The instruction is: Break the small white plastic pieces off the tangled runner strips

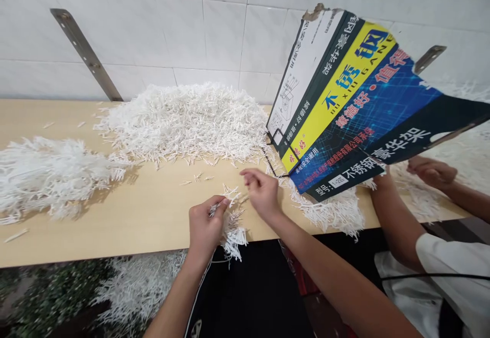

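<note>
Our left hand (pixel 206 220) clamps white sprigs (pixel 229 193) between thumb and fingers; our right hand (pixel 262 191), fingers loosely curled, hovers just beside them.

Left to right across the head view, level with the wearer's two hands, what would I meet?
Loose heap of white branching strands → left hand pinching small white sprigs → right hand → upright printed blue, yellow and black cardboard.

Lighting bright, diffuse; source out of view. Soft shadows on tabletop (pixel 153 210). Area below tabletop dimmer. Wall tiles (pixel 172 29) show faint sheen. Frame edges stretched, slightly soft.
</note>
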{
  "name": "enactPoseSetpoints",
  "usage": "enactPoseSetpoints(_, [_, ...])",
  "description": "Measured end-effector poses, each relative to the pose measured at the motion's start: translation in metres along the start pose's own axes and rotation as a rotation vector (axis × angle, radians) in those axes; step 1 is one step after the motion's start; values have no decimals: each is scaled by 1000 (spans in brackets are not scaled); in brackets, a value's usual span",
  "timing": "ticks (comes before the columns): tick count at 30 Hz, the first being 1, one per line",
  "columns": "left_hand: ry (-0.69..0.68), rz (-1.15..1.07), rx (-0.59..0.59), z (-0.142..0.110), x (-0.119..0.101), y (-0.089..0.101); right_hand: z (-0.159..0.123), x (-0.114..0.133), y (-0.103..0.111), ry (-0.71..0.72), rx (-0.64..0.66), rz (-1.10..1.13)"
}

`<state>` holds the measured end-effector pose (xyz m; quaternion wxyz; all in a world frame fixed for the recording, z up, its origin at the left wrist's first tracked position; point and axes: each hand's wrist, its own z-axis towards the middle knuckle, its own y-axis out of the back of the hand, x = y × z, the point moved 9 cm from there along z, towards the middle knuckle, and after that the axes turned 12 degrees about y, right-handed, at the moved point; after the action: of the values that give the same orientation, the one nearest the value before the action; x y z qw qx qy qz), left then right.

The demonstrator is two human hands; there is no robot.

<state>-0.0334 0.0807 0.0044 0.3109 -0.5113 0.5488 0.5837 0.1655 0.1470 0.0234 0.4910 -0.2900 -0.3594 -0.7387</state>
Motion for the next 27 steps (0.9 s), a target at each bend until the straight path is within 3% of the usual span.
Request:
enactPoseSetpoints(2, [14,-28,-28,0,5,7,2,-11,11,-74,-118,-22])
enactPoseSetpoints(3, [16,-42,-31,0,6,8,5,-10,8,-61,-87,-38])
enactPoseSetpoints(7, [1,-145,-61,1,6,14,4,42,-31,318,322,-167])
enactPoseSetpoints(10, [10,-211,-126,2,10,19,-11,72,-31,477,396,-265])
enactPoseSetpoints(13, [23,-249,-142,2,14,20,-30,76,-8,364,330,-234])
enactPoseSetpoints(14, [27,-264,-138,2,15,20,-39,73,-4,303,365,-187])
enactPoseSetpoints(18, [49,-353,-124,2,17,19,-70,52,-18,18,741,-39])
enactPoseSetpoints(20, [59,-393,-127,2,18,20,-55,51,-16,46,732,-71])
enactPoseSetpoints(24, [56,-434,-157,2,19,22,-7,64,-7,227,508,-47])
enactPoseSetpoints(25, [52,-435,-168,2,20,22,-3,61,-12,189,520,-10])
enactPoseSetpoints(27, [43,-432,-192,2,21,23,-12,48,-39,-5,730,106])
